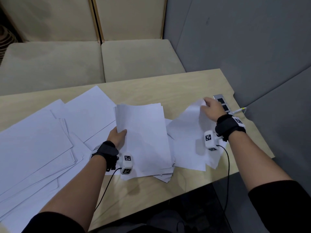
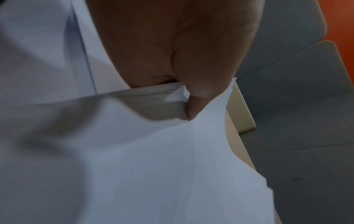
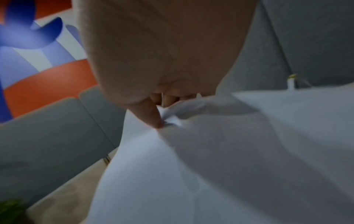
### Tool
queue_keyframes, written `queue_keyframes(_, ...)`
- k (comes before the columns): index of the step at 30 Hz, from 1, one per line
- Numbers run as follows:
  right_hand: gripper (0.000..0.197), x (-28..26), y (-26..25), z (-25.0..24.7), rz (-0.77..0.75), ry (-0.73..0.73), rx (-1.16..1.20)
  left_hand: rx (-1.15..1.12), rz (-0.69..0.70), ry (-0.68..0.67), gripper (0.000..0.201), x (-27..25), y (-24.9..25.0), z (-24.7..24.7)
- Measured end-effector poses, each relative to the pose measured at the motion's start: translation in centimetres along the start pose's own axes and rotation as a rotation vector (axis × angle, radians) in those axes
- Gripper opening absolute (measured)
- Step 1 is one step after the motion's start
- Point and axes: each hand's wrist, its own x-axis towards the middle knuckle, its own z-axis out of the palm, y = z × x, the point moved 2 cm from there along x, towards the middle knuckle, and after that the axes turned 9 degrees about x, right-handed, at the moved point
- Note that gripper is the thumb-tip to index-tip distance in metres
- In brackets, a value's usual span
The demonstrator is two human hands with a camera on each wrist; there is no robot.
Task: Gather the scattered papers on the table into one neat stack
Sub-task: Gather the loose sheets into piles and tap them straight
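Observation:
My left hand (image 1: 119, 134) grips the near left edge of a gathered stack of white papers (image 1: 143, 135), thumb on top, lifting it above the table's middle; the left wrist view shows the thumb (image 2: 199, 100) pinching the stack of papers (image 2: 153, 159). My right hand (image 1: 209, 106) pinches the far corner of a single white sheet (image 1: 186, 132) at the right and bends it upward. In the right wrist view the thumb (image 3: 151, 116) presses into that sheet (image 3: 191, 166). Several loose sheets (image 1: 42, 140) lie spread over the left of the wooden table (image 1: 176, 86).
A grey power socket strip (image 1: 223, 102) with a white plugged cable sits by the table's right edge, just beyond my right hand. Beige sofa cushions (image 1: 84, 61) stand behind the table, grey padded panels (image 1: 244, 47) to the right.

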Motion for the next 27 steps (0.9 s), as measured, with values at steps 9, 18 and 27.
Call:
queue_keyframes(9, 0.021, 3.4, -9.5, -1.2, -0.111, -0.033, 0.229, 0.040, -0.007, -0.012, 0.017, -0.2, 0.0, -0.3)
queue_keyframes(18, 0.029, 4.5, -9.7, 6.7, 0.011, -0.238, -0.111, -0.231, -0.075, -0.057, 0.031, -1.2, 0.6, -0.1)
queue_keyframes(27, 0.039, 1.8, -5.0, 13.8, 0.266, -0.140, 0.270, -0.241, -0.081, -0.119, 0.045, -1.2, 1.1, -0.5)
